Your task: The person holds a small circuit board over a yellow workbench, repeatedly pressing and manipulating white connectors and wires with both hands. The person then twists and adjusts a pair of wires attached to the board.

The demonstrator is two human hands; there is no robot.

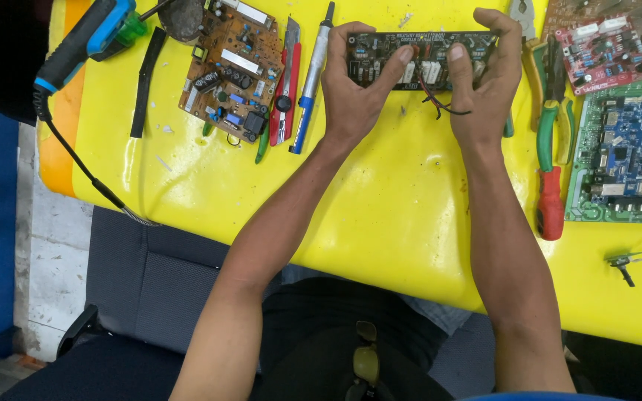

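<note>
Head view shows us, starting at ten o'clock, a blue-handled tool [87,37] with its cord trailing off the yellow table [380,215], then a brown circuit board [232,70], a red utility knife [285,85] and a blue-and-white solder sucker [310,82] lying side by side. Near twelve o'clock we hold the long dark circuit board [417,56] between both hands: our left hand [354,89] pinches its left end, thumb pressed on the face and fingers curled over the far edge, and our right hand [488,85] clamps the right end the same way. Red and black wires [440,104] hang from its near edge. We judge it best to keep the pressure on the edges, thumbs off the components, and the wires free of snagging. Toward three o'clock lie pliers with red and green handles [550,174], a red board [603,48] and a green board [626,156].
</note>
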